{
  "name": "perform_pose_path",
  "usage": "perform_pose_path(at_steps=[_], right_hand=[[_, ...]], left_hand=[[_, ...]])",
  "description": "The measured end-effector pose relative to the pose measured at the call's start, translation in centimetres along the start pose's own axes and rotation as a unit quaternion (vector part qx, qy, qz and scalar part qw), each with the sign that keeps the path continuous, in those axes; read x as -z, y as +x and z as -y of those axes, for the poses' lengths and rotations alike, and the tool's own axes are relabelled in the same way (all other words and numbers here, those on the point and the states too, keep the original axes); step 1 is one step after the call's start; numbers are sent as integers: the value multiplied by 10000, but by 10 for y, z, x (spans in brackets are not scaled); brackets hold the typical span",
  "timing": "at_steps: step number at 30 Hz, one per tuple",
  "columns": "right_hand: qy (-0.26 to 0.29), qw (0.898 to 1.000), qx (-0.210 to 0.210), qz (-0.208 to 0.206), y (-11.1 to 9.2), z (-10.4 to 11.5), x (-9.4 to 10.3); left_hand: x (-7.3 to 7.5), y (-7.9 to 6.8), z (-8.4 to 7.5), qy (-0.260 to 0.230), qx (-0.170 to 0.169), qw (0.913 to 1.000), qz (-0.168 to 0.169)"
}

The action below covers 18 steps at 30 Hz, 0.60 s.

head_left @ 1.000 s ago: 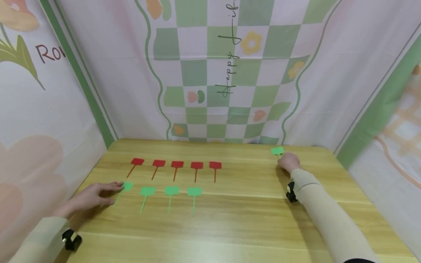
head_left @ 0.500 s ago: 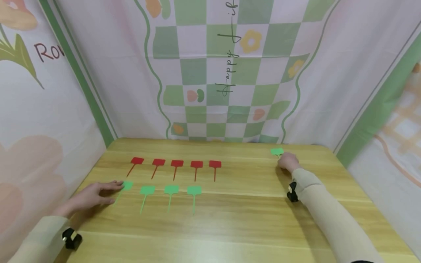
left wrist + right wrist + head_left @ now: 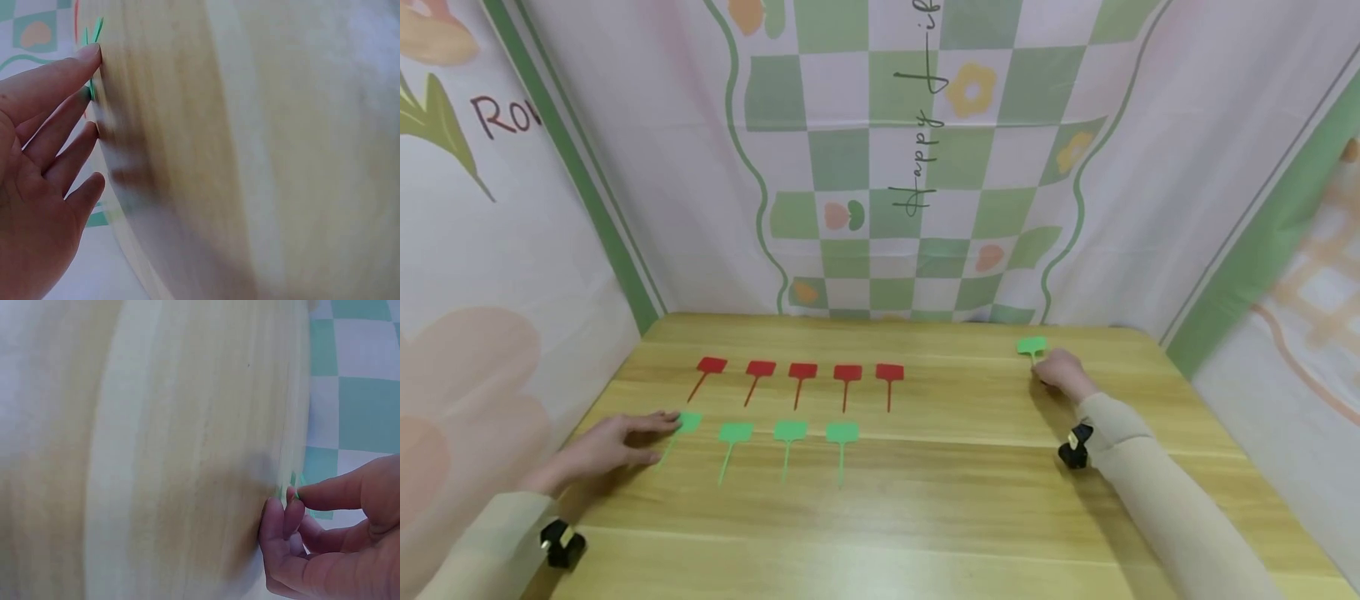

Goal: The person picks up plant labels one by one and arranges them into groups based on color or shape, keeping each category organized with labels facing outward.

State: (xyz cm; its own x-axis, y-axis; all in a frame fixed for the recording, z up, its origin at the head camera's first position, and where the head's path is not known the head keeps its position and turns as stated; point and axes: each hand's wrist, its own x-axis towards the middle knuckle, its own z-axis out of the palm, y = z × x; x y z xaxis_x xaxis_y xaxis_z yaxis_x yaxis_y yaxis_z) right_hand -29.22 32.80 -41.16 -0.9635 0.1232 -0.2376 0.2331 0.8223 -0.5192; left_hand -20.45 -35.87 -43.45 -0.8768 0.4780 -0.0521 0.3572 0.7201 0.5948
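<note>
My right hand (image 3: pixel 1063 372) is at the back right of the table, thumb and fingertips pinching the stem of a green T-shaped plant label (image 3: pixel 1032 344). In the right wrist view a sliver of green shows at the pinching fingers (image 3: pixel 290 506). On the left, my left hand (image 3: pixel 613 450) lies with its fingers extended, fingertips at the head of another green plant label (image 3: pixel 688 422). Several more green labels (image 3: pixel 790 431) continue that row to the right. Behind them runs a row of red plant labels (image 3: pixel 802 372), stems toward me.
The wooden table (image 3: pixel 925 517) ends at a fabric backdrop (image 3: pixel 917 192) with green checks. Printed cloth (image 3: pixel 497 250) also stands along the left side and the right side. A black wrist device (image 3: pixel 562 544) sits at each cuff.
My right wrist and forearm have shifted slightly to the right, while the pinched green label stays nearly in place. The left hand and the rows of labels keep their arrangement.
</note>
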Motion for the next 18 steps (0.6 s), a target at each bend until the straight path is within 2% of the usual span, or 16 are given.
perform_pose_path(at_steps=[7, 12, 18], right_hand=[[558, 9983, -114, 80, -8, 2, -2], [1046, 9943, -22, 193, -16, 5, -4], [957, 9947, 278, 241, -29, 13, -7]], left_hand=[[0, -1, -3, 120, -51, 9999, -23], [1, -1, -3, 93, -42, 9999, 14], [0, 0, 0, -2, -74, 10000, -3]])
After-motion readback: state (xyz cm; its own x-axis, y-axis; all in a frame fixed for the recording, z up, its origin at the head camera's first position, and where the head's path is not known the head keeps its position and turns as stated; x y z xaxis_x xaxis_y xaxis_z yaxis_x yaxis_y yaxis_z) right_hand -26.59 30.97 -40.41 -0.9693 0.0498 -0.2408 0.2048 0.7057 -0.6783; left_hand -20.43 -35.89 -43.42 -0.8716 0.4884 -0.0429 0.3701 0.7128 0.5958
